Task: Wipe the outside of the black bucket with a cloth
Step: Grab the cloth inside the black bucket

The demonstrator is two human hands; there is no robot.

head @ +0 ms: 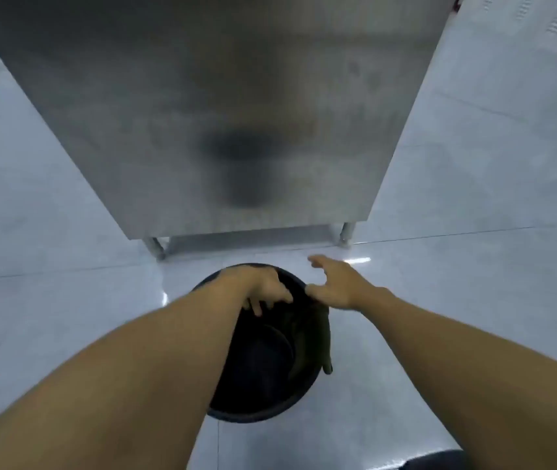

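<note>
The black bucket (pixel 263 395) stands upright on the floor right below me, seen from above. A dark olive cloth (pixel 319 334) hangs over its right rim, one end trailing down the outside. My left hand (pixel 258 286) lies over the far rim, its fingers hooked down into the bucket and gripping the rim. Just beyond the bucket's far right rim hovers my right hand (pixel 334 283), fingers spread and holding nothing. Its thumb is close to the top of the cloth; whether they touch is unclear.
A tall stainless steel cabinet (pixel 222 113) on short legs (pixel 156 247) stands directly behind the bucket. Pale glossy floor tiles (pixel 456 300) surround it. A dark object (pixel 436 460) pokes in at the bottom right edge.
</note>
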